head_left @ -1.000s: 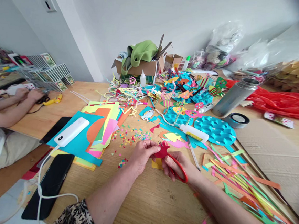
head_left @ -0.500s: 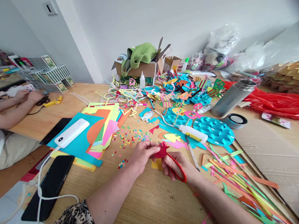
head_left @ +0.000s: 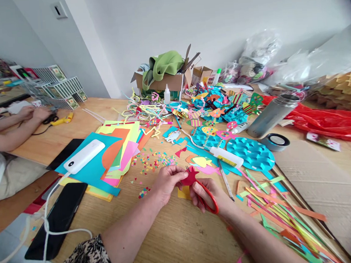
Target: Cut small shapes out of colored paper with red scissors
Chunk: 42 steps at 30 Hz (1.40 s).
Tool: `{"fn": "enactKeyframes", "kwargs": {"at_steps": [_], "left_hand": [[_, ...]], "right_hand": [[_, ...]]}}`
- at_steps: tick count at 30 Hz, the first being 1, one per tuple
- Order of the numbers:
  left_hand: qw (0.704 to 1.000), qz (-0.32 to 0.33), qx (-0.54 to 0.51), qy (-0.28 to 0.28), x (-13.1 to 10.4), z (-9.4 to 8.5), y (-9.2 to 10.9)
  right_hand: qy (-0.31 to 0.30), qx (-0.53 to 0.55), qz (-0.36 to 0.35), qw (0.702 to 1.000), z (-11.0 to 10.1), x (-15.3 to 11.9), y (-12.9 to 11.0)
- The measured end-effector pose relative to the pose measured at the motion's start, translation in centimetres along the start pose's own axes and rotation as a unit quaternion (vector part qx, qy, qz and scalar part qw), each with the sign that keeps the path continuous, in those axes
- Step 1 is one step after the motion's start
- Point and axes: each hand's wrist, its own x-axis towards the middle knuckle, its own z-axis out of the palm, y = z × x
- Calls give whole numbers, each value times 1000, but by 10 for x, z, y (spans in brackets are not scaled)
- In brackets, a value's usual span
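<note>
My left hand (head_left: 169,182) pinches a small dark red paper cutout (head_left: 191,176) with pointed edges, above the middle of the table. Red-handled scissors (head_left: 210,199) are gripped in my right hand (head_left: 207,190), close against the cutout; their blades are mostly hidden by the paper and fingers. Under the hands lies a yellow-orange paper piece (head_left: 184,193). Just beyond them are a yellow paper fish shape (head_left: 202,162), a red paper scrap (head_left: 181,151) and a white glue bottle (head_left: 227,157) on its side.
Stacked coloured paper (head_left: 123,131) lies left, with a white power bank (head_left: 84,156) on it and a black phone (head_left: 56,222) nearer me. A steel flask (head_left: 273,115) stands right, behind paper strips (head_left: 278,204). Another person's hands (head_left: 36,113) are at far left.
Both hands, the red cutout and the scissors stay in practically the same place. A dark and white shape now shows at the bottom left corner.
</note>
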Motion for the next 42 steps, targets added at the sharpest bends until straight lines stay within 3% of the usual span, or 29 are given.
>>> {"fn": "enactKeyframes", "kwargs": {"at_steps": [42], "left_hand": [[1000,-13,-8,1,-2,2,2]], "right_hand": [[6,-7,7,1000,2,1,-2]]}}
